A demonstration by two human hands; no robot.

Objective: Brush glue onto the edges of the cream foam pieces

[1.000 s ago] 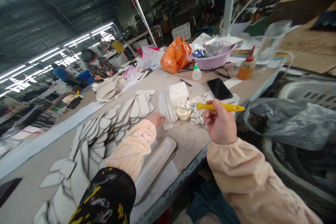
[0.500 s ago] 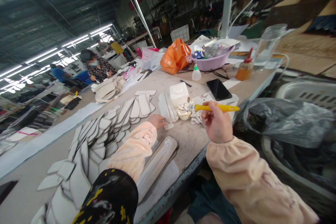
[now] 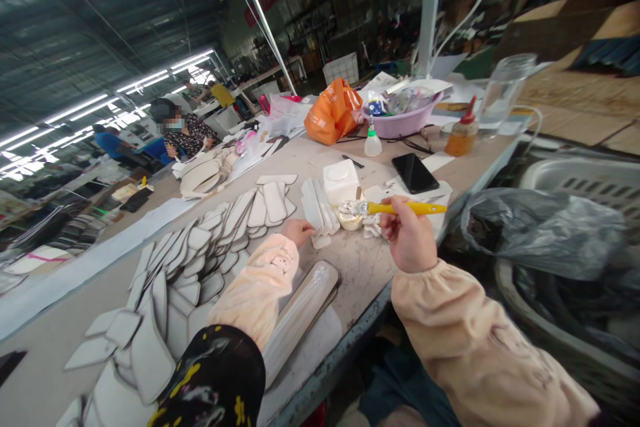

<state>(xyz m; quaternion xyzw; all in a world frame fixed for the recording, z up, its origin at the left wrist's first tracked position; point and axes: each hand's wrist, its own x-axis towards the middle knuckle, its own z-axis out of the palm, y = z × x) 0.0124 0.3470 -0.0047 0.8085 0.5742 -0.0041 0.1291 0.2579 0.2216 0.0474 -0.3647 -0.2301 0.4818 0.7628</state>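
Observation:
My right hand (image 3: pixel 411 237) is closed around the yellow handle of a paintbrush (image 3: pixel 407 208). White paste coats the bristles, which lie over a small round pot (image 3: pixel 351 219) with a pale rim. My left hand (image 3: pixel 297 232) has its fingers pressed together at the lower end of a fanned stack of thin white strips (image 3: pixel 319 208); what they pinch, if anything, is too small to make out. Close by on the left, many pale rounded pieces (image 3: pixel 195 240) overlap in rows. Below my left hand lies a long pale board with a shiny cover (image 3: pixel 303 310).
Behind the pot stands a white plastic container (image 3: pixel 341 178), with a black phone (image 3: pixel 415 172) to its right. Farther back are an orange bag (image 3: pixel 334 113), a purple basin (image 3: pixel 400 124) and a red-tipped bottle (image 3: pixel 463 133). Grey plastic (image 3: pixel 545 233) covers a basket beyond the table edge. A co-worker (image 3: pixel 187 133) sits opposite.
The brush and my right hand have shifted slightly left. My left hand stays beside the white strips, its fingers drawn closer together. The camera view has moved a little.

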